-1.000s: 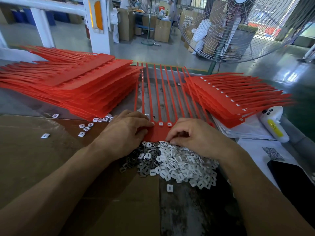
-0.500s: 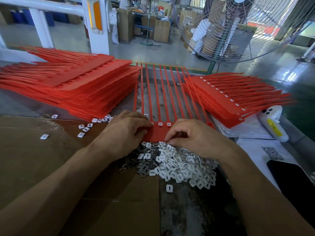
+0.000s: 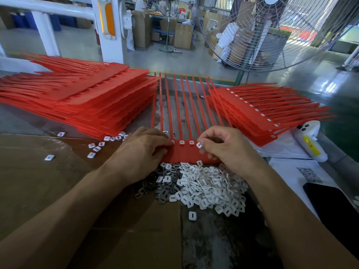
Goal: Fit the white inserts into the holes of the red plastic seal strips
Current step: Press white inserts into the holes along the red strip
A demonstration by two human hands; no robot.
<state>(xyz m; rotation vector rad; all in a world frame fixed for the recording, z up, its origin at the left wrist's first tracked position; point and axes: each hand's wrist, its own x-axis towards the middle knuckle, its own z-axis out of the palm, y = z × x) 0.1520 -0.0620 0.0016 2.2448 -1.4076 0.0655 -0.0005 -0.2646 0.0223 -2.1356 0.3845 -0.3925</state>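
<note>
Now lifted off strip (image 3: 186, 154): right hand (image 3: 227, 146) pinching fresh insert (image 3: 199, 145) beside last filled hole; left hand (image 3: 143, 150) fingers flat, pressing strip. Next fit imminent.

Two hands: the left hand (image 3: 143, 150) and the right hand (image 3: 229, 148). Two big stacks of red seal strips, one on the left (image 3: 81, 98) and one on the right (image 3: 262, 115). One pile of white inserts (image 3: 209, 187), too many to count. One big fan (image 3: 272, 30).
</note>
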